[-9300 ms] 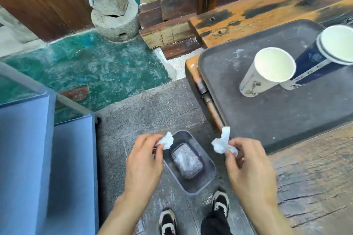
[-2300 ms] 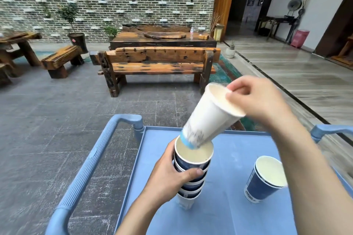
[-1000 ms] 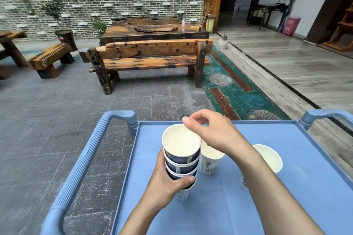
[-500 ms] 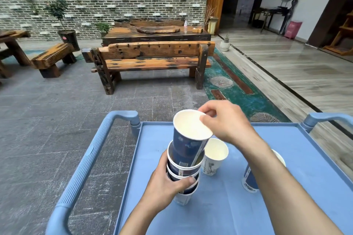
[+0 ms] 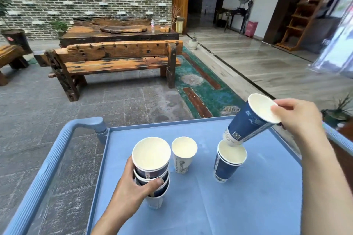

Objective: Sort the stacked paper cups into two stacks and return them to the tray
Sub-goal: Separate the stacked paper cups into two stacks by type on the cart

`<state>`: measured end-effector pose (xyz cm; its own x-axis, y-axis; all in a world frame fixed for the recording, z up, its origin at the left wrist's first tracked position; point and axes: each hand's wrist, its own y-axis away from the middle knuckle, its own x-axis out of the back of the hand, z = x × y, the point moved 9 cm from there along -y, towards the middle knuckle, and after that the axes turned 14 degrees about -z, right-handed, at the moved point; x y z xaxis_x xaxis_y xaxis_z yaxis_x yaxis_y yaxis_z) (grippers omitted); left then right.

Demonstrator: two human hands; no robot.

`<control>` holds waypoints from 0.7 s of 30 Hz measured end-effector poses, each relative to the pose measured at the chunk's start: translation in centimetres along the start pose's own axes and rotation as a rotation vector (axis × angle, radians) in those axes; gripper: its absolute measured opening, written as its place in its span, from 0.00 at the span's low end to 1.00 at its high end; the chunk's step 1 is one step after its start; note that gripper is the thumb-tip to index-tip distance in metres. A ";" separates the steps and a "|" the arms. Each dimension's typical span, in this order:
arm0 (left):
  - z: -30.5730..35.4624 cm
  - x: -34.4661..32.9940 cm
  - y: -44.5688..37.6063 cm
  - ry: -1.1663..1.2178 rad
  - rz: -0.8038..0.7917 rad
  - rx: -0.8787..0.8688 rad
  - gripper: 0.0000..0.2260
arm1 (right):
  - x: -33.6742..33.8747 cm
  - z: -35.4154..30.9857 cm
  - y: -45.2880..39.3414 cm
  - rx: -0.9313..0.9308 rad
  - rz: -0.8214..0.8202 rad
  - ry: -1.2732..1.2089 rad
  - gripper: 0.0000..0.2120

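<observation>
On the blue cart tray (image 5: pixel 248 206), my left hand (image 5: pixel 131 191) grips a mixed stack of blue and white paper cups (image 5: pixel 150 170) standing upright. A single white cup (image 5: pixel 183 155) stands just right of that stack. Farther right stands a short stack of blue cups (image 5: pixel 227 162). My right hand (image 5: pixel 298 116) pinches the rim of a tilted blue cup (image 5: pixel 250 120), whose base touches the mouth of the blue stack.
The cart has a blue handle (image 5: pixel 47 168) on the left and a raised rim. Beyond it lie grey stone floor, a wooden bench (image 5: pixel 114 59), a green rug (image 5: pixel 202 89) and a potted plant (image 5: pixel 338 112) at the right edge.
My right hand has pulled the top blue cup off the held stack and carried it rightwards over the blue stack. My left hand still grips the mixed stack.
</observation>
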<state>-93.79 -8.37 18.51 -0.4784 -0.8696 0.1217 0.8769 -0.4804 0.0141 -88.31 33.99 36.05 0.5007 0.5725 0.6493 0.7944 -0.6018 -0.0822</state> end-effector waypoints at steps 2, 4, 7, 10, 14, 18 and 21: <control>0.1 0.0 -0.1 -0.010 -0.006 0.001 0.36 | -1.5 1.9 -0.4 -0.048 -0.034 0.050 0.10; 0.2 0.0 -0.2 -0.019 -0.002 0.002 0.35 | -3.4 3.2 -0.8 -0.078 -0.083 0.097 0.09; 0.2 0.0 -0.3 -0.024 -0.001 0.008 0.36 | -6.5 4.8 -0.8 -0.129 -0.155 0.200 0.10; 0.1 0.0 -0.2 -0.023 0.009 0.015 0.36 | -9.2 6.4 -0.4 -0.180 -0.215 0.271 0.12; 0.2 0.0 -0.1 -0.018 0.019 0.024 0.35 | -11.7 7.9 0.6 -0.194 -0.253 0.314 0.11; 0.3 -0.1 0.2 -0.015 0.015 0.036 0.35 | -11.7 8.5 1.1 -0.223 -0.245 0.321 0.14; 0.2 -0.1 0.4 -0.013 0.011 0.046 0.34 | -9.5 5.1 1.4 -0.176 -0.091 0.254 0.19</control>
<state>-93.41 -8.41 18.73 -0.4687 -0.8730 0.1346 0.8833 -0.4653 0.0583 -90.16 30.59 25.89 0.3105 0.4843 0.8179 0.7491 -0.6544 0.1031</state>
